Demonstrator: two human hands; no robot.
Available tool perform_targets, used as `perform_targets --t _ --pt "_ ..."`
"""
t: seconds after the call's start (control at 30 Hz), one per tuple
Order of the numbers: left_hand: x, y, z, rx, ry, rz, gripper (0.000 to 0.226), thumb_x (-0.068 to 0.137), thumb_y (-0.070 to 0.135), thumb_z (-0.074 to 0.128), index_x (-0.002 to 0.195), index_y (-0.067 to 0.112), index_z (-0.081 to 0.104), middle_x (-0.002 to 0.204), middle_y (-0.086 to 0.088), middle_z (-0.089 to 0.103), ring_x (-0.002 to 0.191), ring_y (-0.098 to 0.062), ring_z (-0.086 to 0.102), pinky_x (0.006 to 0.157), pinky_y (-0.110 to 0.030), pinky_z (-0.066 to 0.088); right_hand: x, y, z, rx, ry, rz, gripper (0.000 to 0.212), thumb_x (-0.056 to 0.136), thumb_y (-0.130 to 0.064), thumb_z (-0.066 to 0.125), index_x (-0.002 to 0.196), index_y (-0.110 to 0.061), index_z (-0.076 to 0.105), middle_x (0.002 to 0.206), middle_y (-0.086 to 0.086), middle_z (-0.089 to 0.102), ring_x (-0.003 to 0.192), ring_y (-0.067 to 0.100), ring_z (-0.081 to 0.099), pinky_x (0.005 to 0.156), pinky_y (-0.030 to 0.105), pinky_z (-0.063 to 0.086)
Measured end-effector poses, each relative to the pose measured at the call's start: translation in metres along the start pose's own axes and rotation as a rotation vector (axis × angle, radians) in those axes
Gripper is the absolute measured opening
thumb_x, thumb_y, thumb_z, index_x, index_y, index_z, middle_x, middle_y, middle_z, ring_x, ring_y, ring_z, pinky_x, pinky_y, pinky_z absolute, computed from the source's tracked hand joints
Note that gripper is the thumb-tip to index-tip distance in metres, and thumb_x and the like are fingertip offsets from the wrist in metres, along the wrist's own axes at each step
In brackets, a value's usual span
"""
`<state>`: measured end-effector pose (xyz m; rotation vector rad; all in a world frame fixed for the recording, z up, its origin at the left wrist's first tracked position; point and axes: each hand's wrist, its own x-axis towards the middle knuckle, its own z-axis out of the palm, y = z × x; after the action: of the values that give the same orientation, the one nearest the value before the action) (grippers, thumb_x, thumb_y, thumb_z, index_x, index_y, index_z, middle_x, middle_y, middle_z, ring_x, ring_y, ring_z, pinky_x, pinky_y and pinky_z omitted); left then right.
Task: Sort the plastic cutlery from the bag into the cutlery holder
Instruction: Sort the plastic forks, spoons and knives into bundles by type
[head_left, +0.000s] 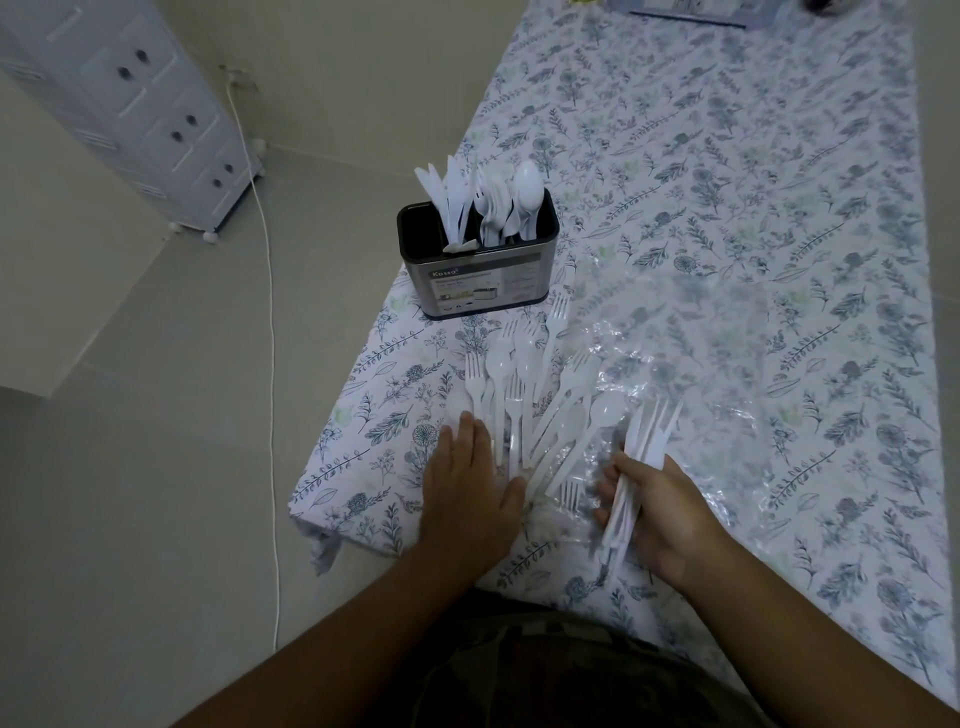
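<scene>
My right hand is curled round a bundle of white knives, their long axis running away from me and a little to the right, blade ends fanned out past my fingers and handle ends poking back toward my body. My left hand lies flat with straight fingers, pressing on the near ends of the loose cutlery pile, which spreads over the clear plastic bag on the flowered tablecloth; most of those forks and spoons point heads-first toward the cutlery holder. I judge I should square the bundle's ends before carrying it, then drop it handles-down into the left compartment, where the knives already stand upright.
</scene>
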<state>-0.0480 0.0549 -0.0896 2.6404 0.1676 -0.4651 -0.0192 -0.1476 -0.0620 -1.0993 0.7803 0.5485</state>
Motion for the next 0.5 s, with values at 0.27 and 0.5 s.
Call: perform_targets --t 0.27,0.5 --pt "-0.001 0.002 -0.001 0.061 -0.006 0.118 0.075 0.101 0.053 0.034 0.16 0.02 0.002 0.168 0.001 -0.006 0.154 -0.021 -0.012 0.118 -0.041 -0.011 -0.004 0.003 0.001 -0.083 0.031 0.038 0.016 0.096 -0.004 0.058 0.11 -0.011 0.06 0.086 0.014 0.061 0.069 0.024 0.057 0.056 0.036 0.049" --pt "-0.002 0.02 -0.013 -0.34 0.12 0.052 0.056 0.098 0.045 0.048 0.147 0.021 0.041 0.153 -0.001 0.038 0.143 -0.017 0.029 0.119 -0.039 0.024 -0.005 -0.002 0.005 -0.036 -0.055 0.035 0.025 0.092 0.008 0.055 0.113 -0.004 0.063 0.081 0.011 0.062 0.069 0.023 0.06 0.067 0.041 0.055"
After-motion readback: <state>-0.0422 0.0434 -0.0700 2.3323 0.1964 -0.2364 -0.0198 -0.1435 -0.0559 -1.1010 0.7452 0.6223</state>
